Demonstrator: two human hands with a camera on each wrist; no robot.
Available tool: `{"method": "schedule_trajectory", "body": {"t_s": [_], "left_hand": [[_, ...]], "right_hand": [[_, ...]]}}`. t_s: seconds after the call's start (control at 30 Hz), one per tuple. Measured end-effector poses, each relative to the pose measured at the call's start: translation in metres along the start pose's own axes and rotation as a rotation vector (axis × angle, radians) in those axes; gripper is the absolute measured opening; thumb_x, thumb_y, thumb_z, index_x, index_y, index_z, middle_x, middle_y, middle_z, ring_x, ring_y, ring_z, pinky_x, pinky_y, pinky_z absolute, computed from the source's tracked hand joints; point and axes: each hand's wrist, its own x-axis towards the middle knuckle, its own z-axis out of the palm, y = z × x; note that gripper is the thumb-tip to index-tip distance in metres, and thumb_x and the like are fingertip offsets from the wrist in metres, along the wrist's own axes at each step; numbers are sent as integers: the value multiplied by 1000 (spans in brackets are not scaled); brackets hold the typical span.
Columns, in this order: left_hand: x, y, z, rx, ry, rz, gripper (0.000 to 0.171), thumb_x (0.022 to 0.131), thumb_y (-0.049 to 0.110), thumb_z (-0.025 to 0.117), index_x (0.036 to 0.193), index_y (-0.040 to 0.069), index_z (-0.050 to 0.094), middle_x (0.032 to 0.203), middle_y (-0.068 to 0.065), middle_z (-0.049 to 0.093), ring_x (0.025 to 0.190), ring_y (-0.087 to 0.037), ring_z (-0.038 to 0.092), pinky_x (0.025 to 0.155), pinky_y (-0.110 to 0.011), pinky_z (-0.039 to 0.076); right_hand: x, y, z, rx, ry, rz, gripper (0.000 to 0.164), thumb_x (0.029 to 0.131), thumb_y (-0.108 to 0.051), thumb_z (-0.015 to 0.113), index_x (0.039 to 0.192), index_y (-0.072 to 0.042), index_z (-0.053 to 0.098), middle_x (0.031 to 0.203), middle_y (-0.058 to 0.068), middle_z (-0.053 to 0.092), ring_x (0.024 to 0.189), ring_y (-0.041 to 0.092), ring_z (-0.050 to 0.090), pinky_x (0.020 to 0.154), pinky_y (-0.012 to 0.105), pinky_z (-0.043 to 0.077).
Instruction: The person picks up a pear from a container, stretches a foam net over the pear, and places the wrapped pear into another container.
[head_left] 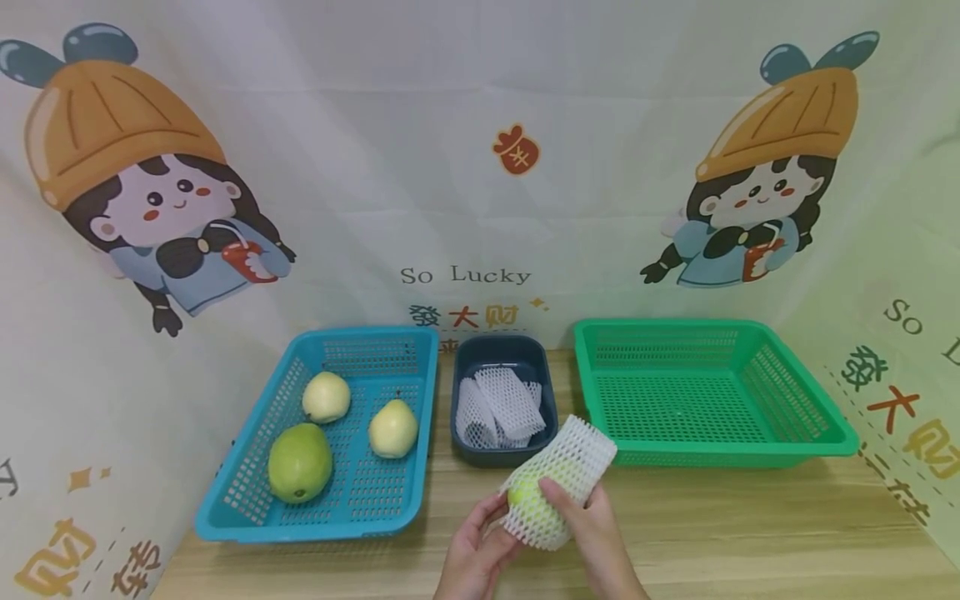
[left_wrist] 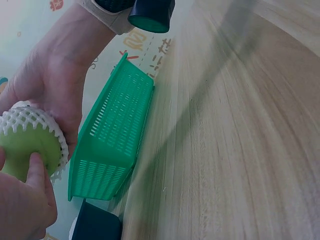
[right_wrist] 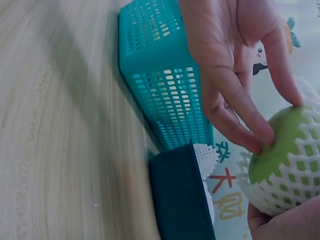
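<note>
A green fruit [head_left: 524, 490] sits partly inside a white foam net sleeve [head_left: 576, 454], held between both hands above the table's front. With its thumb and fingertips, my left hand [head_left: 480, 540] holds the bare end of the fruit; the right wrist view shows those fingers on the green skin [right_wrist: 280, 142]. My right hand [head_left: 595, 527] grips the net around the fruit, thumb on top. The sleeve's far end extends past the fruit toward the green basket. In the left wrist view the net's edge circles the fruit [left_wrist: 30, 145], leaving its end uncovered.
On the left, a blue basket [head_left: 315, 533] holds two pale yellow pears [head_left: 393, 429] and a larger green fruit [head_left: 300, 462]. A dark blue bin [head_left: 502, 457] with several foam nets [head_left: 510, 404] stands mid-table. A green basket [head_left: 712, 454] stands right. Printed cloth hangs behind.
</note>
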Motion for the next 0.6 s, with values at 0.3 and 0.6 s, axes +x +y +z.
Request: {"method": "schedule_trajectory", "body": {"t_s": [0.3, 0.6], "left_hand": [[1, 2, 5, 11, 106, -50, 62, 88, -2, 52, 138, -15, 18, 121, -3, 46, 100, -5, 56, 89, -25, 49], [0, 3, 5, 5, 133, -60, 57, 87, -7, 48, 136, -16, 21, 115, -1, 46, 97, -4, 56, 87, -24, 51]], "right_hand": [[0, 4, 6, 6, 19, -2, 57, 85, -22, 65, 128, 6, 41, 108, 6, 61, 93, 6, 58, 85, 20, 45], [-3, 8, 9, 21, 1, -32, 61, 82, -17, 68, 130, 5, 38, 110, 9, 59, 94, 6, 57, 86, 19, 45]]}}
